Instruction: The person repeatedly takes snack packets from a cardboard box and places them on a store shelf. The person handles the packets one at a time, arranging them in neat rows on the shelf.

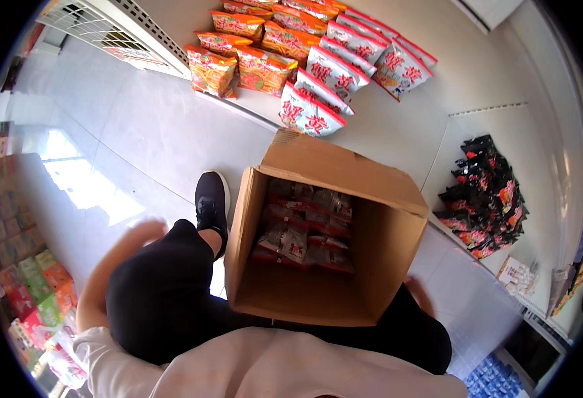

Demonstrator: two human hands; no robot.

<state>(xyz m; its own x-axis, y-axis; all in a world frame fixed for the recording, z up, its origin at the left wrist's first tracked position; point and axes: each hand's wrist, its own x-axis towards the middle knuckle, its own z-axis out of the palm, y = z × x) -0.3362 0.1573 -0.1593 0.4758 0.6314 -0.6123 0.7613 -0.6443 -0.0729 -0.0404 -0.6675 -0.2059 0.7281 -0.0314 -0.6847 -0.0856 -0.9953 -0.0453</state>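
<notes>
An opened cardboard box (391,239) stands before me between my knees, its far flap raised against the shelf edge. Inside lie several silver-and-red snack bags (291,241) on the left and middle of the bottom. My left hand (148,231) is blurred beside my left knee, apart from the box; I see nothing in it, but its fingers are unclear. Little shows of my right hand (413,288), by the box's right side near my right knee. Whether it touches the box is hidden.
Orange noodle-snack bags (264,72) and white-and-red bags (309,112) stand in rows on the low white shelf (396,132). Black snack packets (485,204) are heaped at the right. A wire-sided rack (107,35) stands upper left; colourful boxes (38,288) line the left.
</notes>
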